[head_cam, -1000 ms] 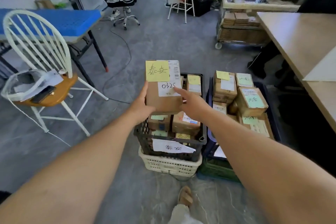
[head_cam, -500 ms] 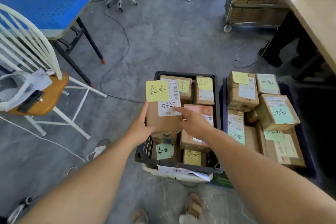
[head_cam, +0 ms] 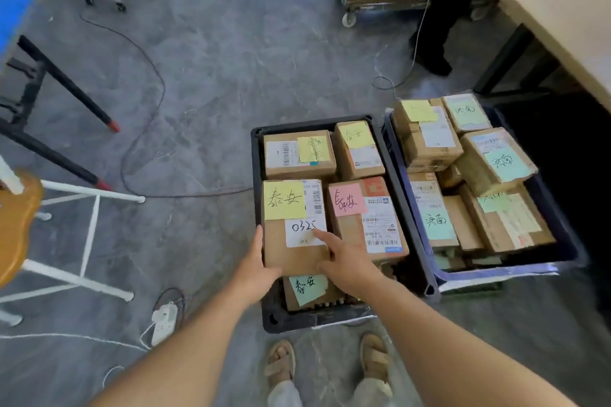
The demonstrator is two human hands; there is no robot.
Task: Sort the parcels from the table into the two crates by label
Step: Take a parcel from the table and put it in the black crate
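Left hand (head_cam: 257, 269), right hand (head_cam: 347, 262) hold parcel (head_cam: 281, 249) over black crate (head_cam: 256, 155) (crowded).

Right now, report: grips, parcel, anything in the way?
Left grip and right grip hold the 0325 parcel. Low over the black crate. Packed parcels beneath, teal-noted parcel under its near end.

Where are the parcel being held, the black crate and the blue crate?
held parcel (head_cam: 281, 251), head view, bare cardboard face.
black crate (head_cam: 314, 124), head view, far rim.
blue crate (head_cam: 567, 241), head view, right wall.
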